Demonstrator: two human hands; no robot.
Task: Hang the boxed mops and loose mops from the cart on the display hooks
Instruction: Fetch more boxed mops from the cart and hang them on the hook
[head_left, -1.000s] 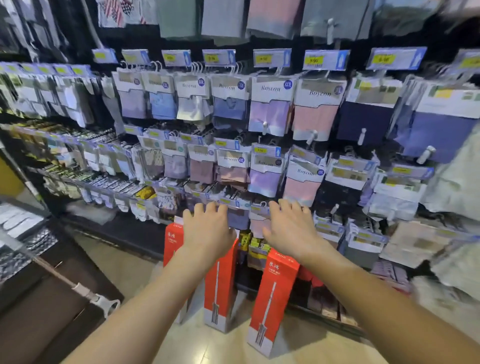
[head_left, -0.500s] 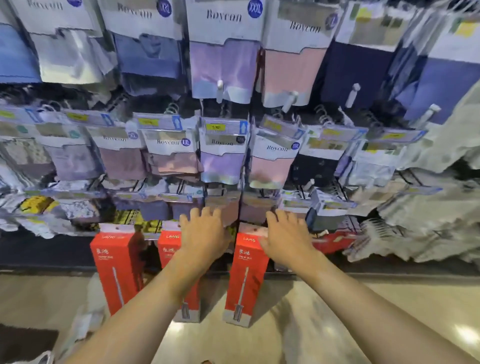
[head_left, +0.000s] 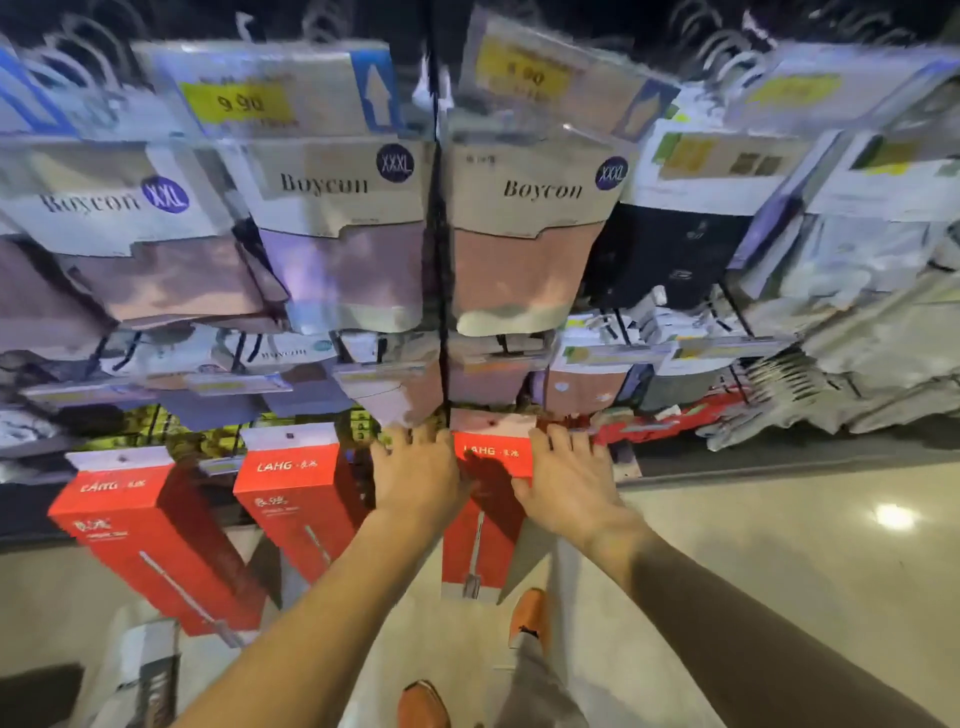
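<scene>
Three red boxed mops hang in a row at the foot of the display. The left box (head_left: 135, 535) and the middle box (head_left: 296, 499) hang free. The right box (head_left: 485, 525) sits between my hands, its white hang tab (head_left: 493, 423) up against the lowest row of hooks. My left hand (head_left: 415, 475) grips its upper left edge, fingers reaching up behind the tab. My right hand (head_left: 566, 480) grips its upper right corner, thumb on the red front. The hook itself is hidden behind the tab and my fingers.
Packets of underwear (head_left: 524, 234) on hooks with yellow price tags (head_left: 236, 101) fill the wall above the boxes. Flat red packets (head_left: 654, 421) lie on the low shelf at right. My orange shoes (head_left: 530, 618) stand on the shiny floor. A grey-white box (head_left: 148, 670) is at lower left.
The view has dropped and closed in on the lowest hooks. Both hands stay on the top of the right box, which now hangs more upright against the display.
</scene>
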